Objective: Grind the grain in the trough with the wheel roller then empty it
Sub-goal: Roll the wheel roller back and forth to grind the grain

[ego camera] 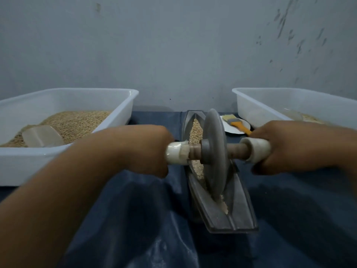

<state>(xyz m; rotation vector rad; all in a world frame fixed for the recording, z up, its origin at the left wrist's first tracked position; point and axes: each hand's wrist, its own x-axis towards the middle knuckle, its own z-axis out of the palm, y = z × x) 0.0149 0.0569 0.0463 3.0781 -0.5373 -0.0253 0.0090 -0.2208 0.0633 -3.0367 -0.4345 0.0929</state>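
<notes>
- Nearest the camera, a dark blue sheet (135, 219) covers the work surface, creased and lying in folds.
- On it stands the long, narrow, boat-shaped metal trough (230, 215), running from the near edge away toward the wall.
- The grey disc of the wheel roller (214, 149) sits upright in the trough's groove, about midway along, its lower edge down among the grain (196, 126).
- Grain lies in the groove both ahead of and behind the disc; a few pale crushed bits show at the near foot of the wheel.
- The left hand (139, 149) is clenched around the white-wrapped left end of the wooden axle.
- The right hand (286, 147) grasps the white-wrapped right end in the same way.
- Beyond the right hand, a brush (235, 121) with an orange handle rests on a white plate (245, 124), just beside the trough.
- To the left sits a white tub (67, 93) holding grain and a clear scoop (42, 136) lying on the heap.
- To the right, a second white tub (289, 101) holds a smaller amount of grain.
- Behind everything rises a grey-blue wall (173, 45), scuffed with dark marks at upper right.
</notes>
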